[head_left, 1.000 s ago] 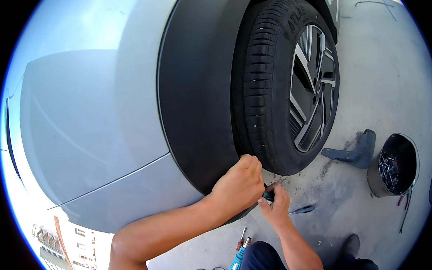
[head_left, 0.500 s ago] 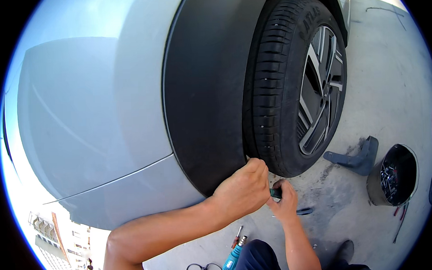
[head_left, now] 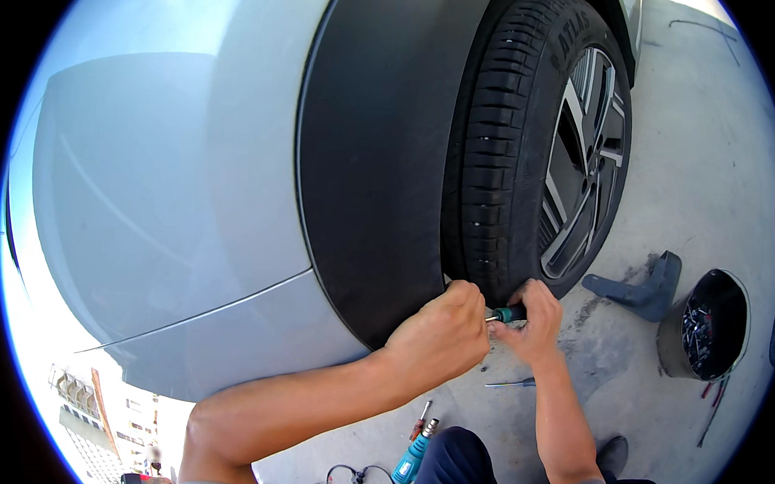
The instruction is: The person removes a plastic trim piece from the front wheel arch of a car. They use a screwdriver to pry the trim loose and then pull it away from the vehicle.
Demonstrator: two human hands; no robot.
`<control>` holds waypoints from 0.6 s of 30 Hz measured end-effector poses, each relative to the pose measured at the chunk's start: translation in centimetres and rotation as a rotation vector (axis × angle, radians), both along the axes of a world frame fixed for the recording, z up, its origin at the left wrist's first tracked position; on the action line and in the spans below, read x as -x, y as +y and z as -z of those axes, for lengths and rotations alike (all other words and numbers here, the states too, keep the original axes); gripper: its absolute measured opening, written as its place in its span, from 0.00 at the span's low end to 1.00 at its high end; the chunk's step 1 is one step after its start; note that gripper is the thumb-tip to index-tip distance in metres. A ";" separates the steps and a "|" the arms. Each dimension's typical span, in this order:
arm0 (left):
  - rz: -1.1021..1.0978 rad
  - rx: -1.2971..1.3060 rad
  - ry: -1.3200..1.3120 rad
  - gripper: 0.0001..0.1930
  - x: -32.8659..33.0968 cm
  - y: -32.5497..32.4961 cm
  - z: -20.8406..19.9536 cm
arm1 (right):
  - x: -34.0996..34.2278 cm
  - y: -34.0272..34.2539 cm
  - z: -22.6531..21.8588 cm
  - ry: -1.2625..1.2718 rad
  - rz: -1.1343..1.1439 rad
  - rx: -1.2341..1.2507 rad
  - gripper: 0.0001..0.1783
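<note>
My left hand (head_left: pixel 442 328) is closed at the lower edge of the black wheel-arch trim (head_left: pixel 360 183), just left of the tyre (head_left: pixel 493 170). Whatever its fingers grip is hidden behind the back of the hand. To its right, below the tyre's near end, my right hand (head_left: pixel 534 324) is closed round a screwdriver (head_left: pixel 511 314) with a green and black handle. The metal shaft points left toward my left fingers; its tip is hidden there. The silver car body (head_left: pixel 212 359) lies above my left forearm.
A dark mud flap (head_left: pixel 649 291) lies on the concrete at right, near a bucket (head_left: pixel 675 351) of small fasteners. A long thin tool (head_left: pixel 510 384) lies below my hands. By my knee are a teal heat gun (head_left: pixel 412 459), its black cord and another screwdriver (head_left: pixel 420 422).
My right hand has moved right and slightly up, away from my left hand, drawing the screwdriver so its shaft shows. My left hand stays at the trim edge. The view has shifted slightly.
</note>
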State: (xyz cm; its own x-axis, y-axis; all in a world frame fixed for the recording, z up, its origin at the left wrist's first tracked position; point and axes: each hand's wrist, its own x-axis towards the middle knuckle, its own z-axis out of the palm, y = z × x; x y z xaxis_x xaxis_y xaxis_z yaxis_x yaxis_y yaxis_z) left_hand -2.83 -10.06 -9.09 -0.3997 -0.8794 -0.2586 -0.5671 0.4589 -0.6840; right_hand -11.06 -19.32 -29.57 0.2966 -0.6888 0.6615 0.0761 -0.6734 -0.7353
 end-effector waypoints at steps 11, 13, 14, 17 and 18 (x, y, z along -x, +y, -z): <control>-0.011 0.010 0.091 0.10 0.4 -0.1 -0.1 | 0.2 1.3 2.7 0.288 -0.510 -0.399 0.28; -0.017 0.042 0.117 0.10 0.2 0.0 -0.2 | -0.7 2.7 3.7 0.166 -0.493 -0.377 0.28; -0.033 0.047 0.150 0.11 -0.1 0.3 0.4 | -1.0 3.6 3.8 0.085 -0.296 -0.278 0.29; -0.112 -0.032 0.177 0.11 0.1 -0.6 0.1 | -1.9 4.4 3.9 -0.033 0.104 -0.135 0.31; -0.102 -0.014 0.191 0.11 0.0 -0.5 0.3 | -2.1 4.3 4.6 -0.056 0.124 -0.091 0.31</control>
